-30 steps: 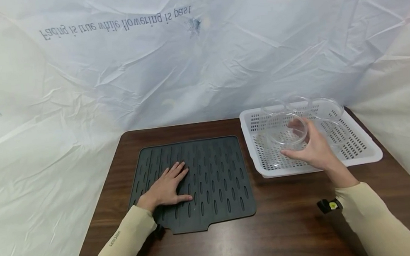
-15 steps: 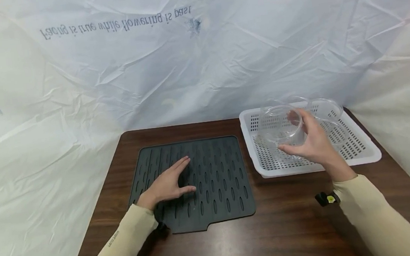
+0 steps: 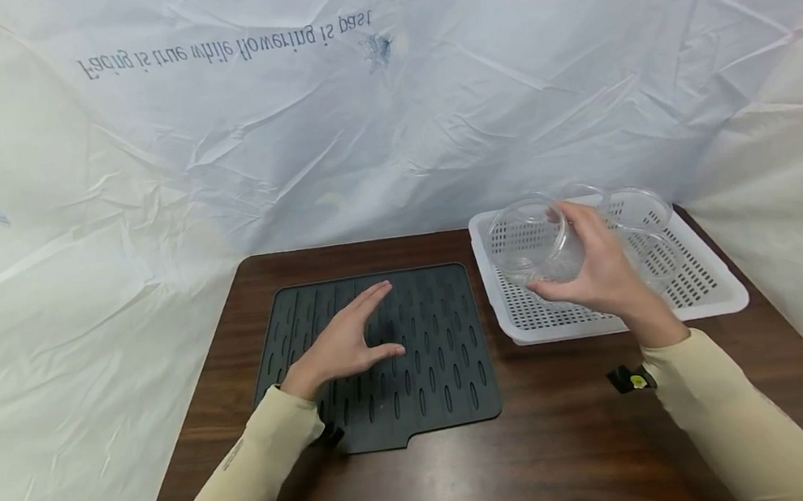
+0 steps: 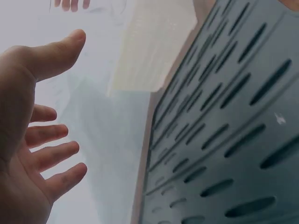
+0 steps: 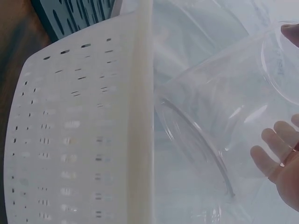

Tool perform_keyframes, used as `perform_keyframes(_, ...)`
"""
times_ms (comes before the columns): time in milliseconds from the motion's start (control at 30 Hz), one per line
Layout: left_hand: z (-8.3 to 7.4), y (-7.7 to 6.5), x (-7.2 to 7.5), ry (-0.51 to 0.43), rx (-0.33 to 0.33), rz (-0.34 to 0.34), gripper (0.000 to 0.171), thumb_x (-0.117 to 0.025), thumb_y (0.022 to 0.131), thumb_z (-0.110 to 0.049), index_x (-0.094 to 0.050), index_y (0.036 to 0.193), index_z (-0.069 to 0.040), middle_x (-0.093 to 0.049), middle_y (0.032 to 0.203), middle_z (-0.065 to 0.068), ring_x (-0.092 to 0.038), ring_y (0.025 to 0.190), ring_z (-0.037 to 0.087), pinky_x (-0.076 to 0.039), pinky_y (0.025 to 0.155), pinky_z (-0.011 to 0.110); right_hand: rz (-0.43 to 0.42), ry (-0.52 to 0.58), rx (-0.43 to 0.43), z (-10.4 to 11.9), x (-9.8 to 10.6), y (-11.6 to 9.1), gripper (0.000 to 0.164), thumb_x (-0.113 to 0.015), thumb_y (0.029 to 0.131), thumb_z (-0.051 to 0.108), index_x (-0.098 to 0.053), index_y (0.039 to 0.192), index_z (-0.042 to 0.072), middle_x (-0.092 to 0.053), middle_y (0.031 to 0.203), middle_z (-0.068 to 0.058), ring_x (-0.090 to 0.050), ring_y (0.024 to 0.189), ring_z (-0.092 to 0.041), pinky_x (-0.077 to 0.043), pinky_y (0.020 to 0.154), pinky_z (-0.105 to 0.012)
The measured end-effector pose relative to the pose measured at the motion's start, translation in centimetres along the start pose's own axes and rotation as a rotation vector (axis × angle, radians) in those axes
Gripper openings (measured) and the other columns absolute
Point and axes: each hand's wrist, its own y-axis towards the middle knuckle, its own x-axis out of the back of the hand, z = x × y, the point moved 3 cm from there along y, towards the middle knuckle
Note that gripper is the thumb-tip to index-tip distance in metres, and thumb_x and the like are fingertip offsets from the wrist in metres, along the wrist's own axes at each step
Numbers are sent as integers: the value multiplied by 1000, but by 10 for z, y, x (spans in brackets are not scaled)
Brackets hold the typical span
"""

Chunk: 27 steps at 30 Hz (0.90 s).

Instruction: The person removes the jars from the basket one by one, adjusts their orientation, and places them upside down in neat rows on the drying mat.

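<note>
A clear, round, tub-like plastic container [image 3: 531,238] is gripped by my right hand [image 3: 597,267] above the left part of the white basket [image 3: 572,331]. Its mouth tilts toward the left. In the right wrist view the transparent wall [image 5: 219,100] shows beside the basket's side, with fingers spread along it. My left hand [image 3: 341,342] is raised over the dark grey slotted mat [image 3: 442,360], thumb apart from the fingers and nothing between them. The left wrist view shows the same hand [image 4: 23,158] off the mat's surface.
Other clear round containers [image 3: 638,208] stand in the back and right of the basket; their outlines are hard to separate. Mat and basket lie on a brown wooden table [image 3: 512,467]. White printed sheeting [image 3: 390,145] hangs behind and at both sides.
My left hand has lifted off the mat and shifted slightly right, its fingers closing together. My right hand has raised the clear container and tipped it, moving left and back.
</note>
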Motion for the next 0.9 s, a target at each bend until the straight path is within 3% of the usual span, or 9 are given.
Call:
perform_keyframes(233, -13, 7, 1, -44, -10, -4, 97, -69, 83, -59, -18, 158, -24, -21, 162, 2, -31, 145, 26, -37, 111, 53, 28, -14, 17, 9, -2, 4, 111, -95, 44, 23, -45, 140, 0, -52, 127, -23, -48, 116, -32, -44, 90, -50)
perform_keyframes(600, -20, 15, 4, -70, -17, -4, 96, -68, 84, -58, -16, 158, -26, -19, 163, -1, -29, 147, 24, -35, 112, 52, 75, -26, 74, 20, -8, 9, 108, -95, 46, 30, -46, 137, -1, -52, 128, -23, -49, 117, -33, -45, 92, -57)
perform_keyframes(900, -27, 22, 13, -101, -64, -20, 96, -67, 84, -60, -12, 158, -30, -17, 163, -2, -27, 147, 24, -34, 112, 53, 118, -40, 98, 30, -17, 15, 111, -95, 47, 34, -45, 140, 1, -50, 131, -21, -50, 115, -33, -46, 91, -54)
